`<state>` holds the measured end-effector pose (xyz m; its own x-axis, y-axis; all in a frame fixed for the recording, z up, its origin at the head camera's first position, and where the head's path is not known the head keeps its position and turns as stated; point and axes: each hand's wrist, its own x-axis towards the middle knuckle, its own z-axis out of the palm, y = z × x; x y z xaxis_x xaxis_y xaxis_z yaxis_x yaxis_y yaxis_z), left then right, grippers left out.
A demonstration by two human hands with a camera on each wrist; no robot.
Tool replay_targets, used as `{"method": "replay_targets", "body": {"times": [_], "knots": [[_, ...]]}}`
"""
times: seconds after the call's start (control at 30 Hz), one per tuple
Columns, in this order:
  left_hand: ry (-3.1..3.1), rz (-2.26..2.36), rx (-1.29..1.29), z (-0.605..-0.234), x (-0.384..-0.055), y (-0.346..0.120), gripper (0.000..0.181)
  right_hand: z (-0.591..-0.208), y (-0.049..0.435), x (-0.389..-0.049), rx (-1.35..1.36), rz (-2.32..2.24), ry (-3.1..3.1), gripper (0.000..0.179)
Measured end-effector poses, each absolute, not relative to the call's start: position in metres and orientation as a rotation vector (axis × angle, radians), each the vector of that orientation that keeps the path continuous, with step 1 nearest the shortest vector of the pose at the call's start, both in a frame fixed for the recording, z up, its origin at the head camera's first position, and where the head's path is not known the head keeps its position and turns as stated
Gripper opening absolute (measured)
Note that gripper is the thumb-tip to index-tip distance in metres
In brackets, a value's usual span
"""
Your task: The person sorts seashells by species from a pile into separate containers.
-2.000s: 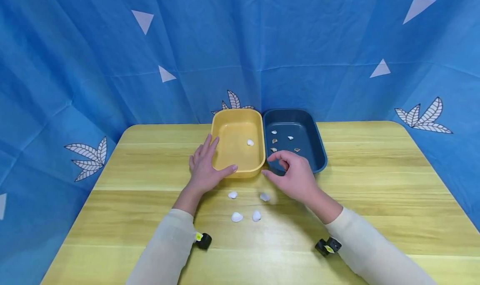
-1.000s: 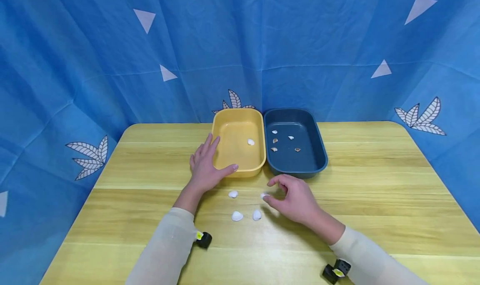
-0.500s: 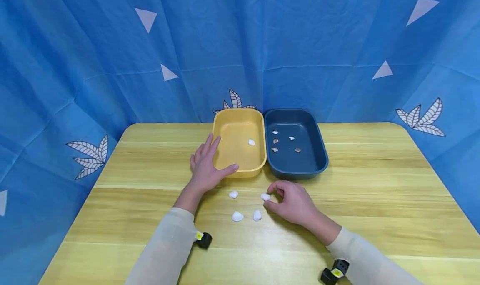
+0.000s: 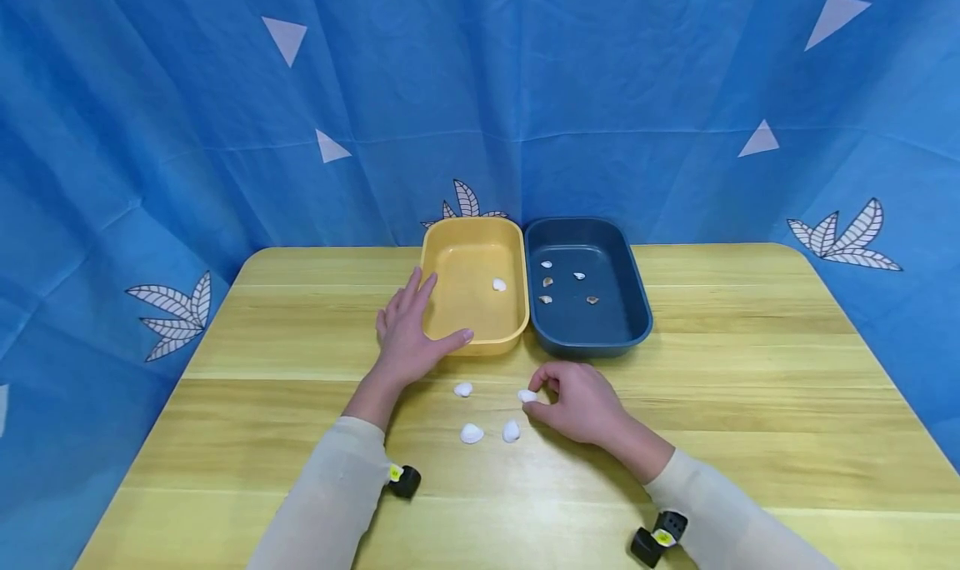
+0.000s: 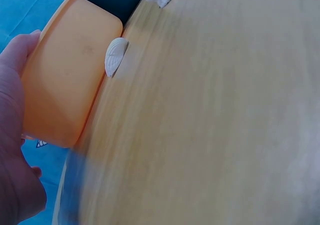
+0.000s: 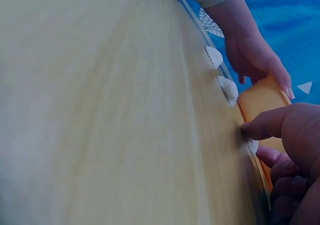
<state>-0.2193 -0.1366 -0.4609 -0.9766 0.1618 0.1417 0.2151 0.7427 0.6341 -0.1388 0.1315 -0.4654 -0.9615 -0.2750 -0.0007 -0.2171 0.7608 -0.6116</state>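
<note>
Just off the near right corner of the yellow tray (image 4: 468,307), the fingers (image 4: 542,372) of the right hand (image 4: 579,403) pinch a white shell (image 4: 527,396) between thumb and forefinger; whether it rests on the table (image 4: 705,403) or is slightly raised, I cannot tell. Straight out from the tray's near side lie three other shells: a loose shell (image 4: 463,389) closest to it, and two ridged shells (image 4: 472,433) farther toward the person. The left hand (image 4: 408,341) sits at the tray's near left corner, fingers spread along its left side and thumb across the near rim. Inside the tray is a lone shell (image 4: 499,284). Just beside its right wall stands a blue tray (image 4: 600,328) with five small shells (image 4: 592,300) in it, and behind hangs a blue curtain (image 4: 600,95).

The pinched shell looks small and curved, so it could well squirt free if the fingertips bear unevenly on its edge; carried low, it might clip the yellow tray's near rim.

The head view alone shows what lies inside both trays; the right wrist view brings out the shell's ridges between the fingertips, while the left wrist view shows the yellow tray's outer wall and misses the right hand.
</note>
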Motion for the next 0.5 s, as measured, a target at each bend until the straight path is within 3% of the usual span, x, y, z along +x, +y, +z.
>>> {"method": "replay_targets", "body": {"times": [0.5], "knots": [[-2.880, -1.041, -0.292, -0.4594, -0.2185, -0.1355, 0.104, -0.4614, 0.1324, -0.1357, -0.422, -1.099, 2.796, 0.019]]}}
